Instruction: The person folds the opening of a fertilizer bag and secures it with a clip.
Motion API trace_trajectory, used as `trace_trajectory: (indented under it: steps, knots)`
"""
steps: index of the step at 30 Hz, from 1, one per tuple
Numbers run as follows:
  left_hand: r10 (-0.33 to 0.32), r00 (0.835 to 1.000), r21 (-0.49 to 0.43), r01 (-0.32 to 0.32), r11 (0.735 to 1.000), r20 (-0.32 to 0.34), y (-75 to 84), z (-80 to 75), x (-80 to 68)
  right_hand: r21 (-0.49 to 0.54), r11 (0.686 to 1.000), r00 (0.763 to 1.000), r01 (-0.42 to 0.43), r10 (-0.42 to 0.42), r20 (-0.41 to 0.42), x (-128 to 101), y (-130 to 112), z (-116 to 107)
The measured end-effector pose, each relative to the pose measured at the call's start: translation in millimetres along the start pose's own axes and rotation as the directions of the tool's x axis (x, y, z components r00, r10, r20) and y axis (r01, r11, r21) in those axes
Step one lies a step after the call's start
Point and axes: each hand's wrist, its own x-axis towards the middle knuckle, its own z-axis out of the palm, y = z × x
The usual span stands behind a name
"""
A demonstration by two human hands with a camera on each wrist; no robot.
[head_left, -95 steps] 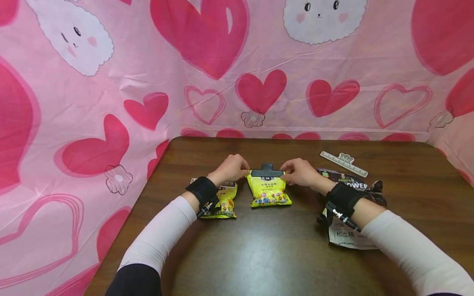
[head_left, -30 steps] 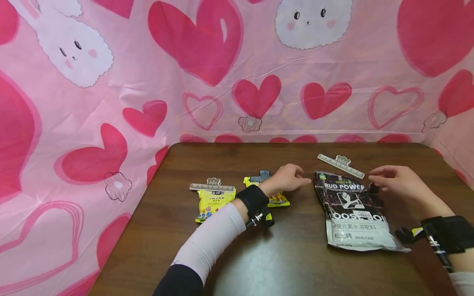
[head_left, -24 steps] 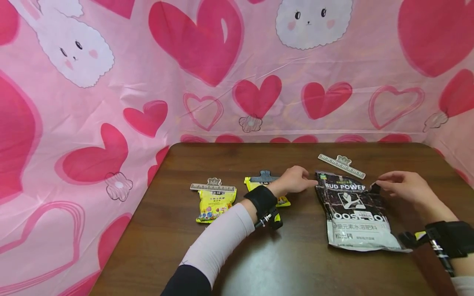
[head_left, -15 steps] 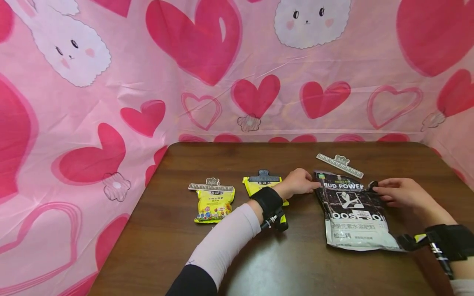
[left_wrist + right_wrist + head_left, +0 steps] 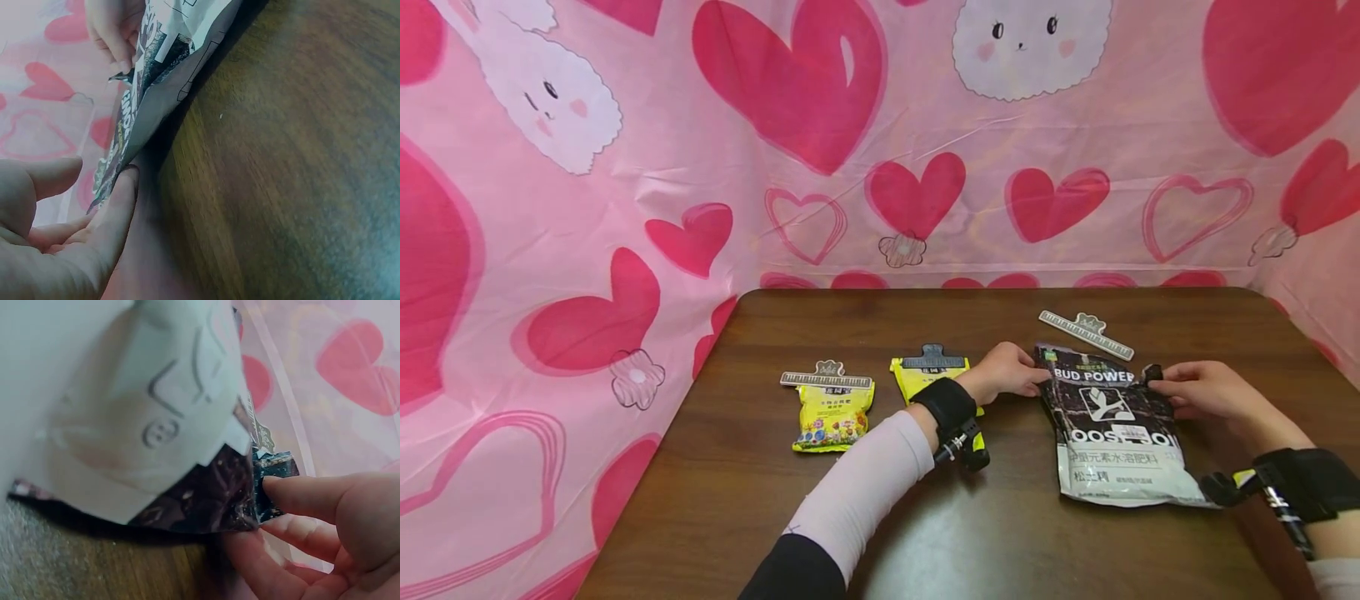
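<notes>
Two hands on dark wooden table, pink heart-print backdrop behind

"BUD POWER", perhaps "LOOSE SOIL", on the dark bag

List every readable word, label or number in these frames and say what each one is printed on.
"BUD POWER": top of the dark bag, which both hands touch.
"OOS...OI": partial large letters across the dark bag's middle, cut by a label.
Chinese line on the dark bag's white lower part: too small to read.
Print on the two yellow packets: too small.
Scale marks on the ruler-style clips: unreadable.
</notes>
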Motion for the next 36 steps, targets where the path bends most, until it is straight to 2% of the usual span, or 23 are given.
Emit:
trace_trajectory:
  steps: [6,16,21,26,30,33,35,36]
  knots:
    - [0.013,1.0,-0.026,-0.012,1.0,0.021,0.2,2.2,1.2,-0.016,1.0,1.0,0.002,-0.002,-0.013,1,-2,1]
    - [0.063,0.998,0.015,-0.063,0.998,-0.028,4.1,-1.2,-4.7,-0.065,0.998,0.998,0.023,-0.027,-0.052,-1,-14,1]
    - [0.117,0.993,0.016,-0.117,0.993,-0.009,6.2,-8.1,-9.1,-0.073,0.997,0.997,0.037,-0.042,-0.063,-3,-21,0]
    - [0.18,0.983,0.03,-0.18,0.983,-0.021,13.4,-16.2,-13.1,-0.064,0.995,0.989,0.071,-0.079,-0.128,-8,-27,0]
    - [0.227,0.973,0.05,-0.225,0.973,-0.038,21.2,-24.5,-18.6,-0.059,0.992,0.974,0.11,-0.119,-0.193,-14,-35,0]
    - [0.275,0.96,0.056,-0.272,0.961,-0.049,29.3,-33.2,-27.3,-0.025,0.987,0.952,0.158,-0.159,-0.26,-22,-44,1]
    - [0.335,0.94,0.086,-0.329,0.94,-0.062,37.7,-41.2,-34.8,0.021,0.979,0.931,0.201,-0.184,-0.316,-28,-51,3]
    - [0.378,0.923,0.122,-0.369,0.922,-0.067,42.3,-45.9,-38.7,0.06,0.972,0.92,0.229,-0.196,-0.339,-31,-55,3]
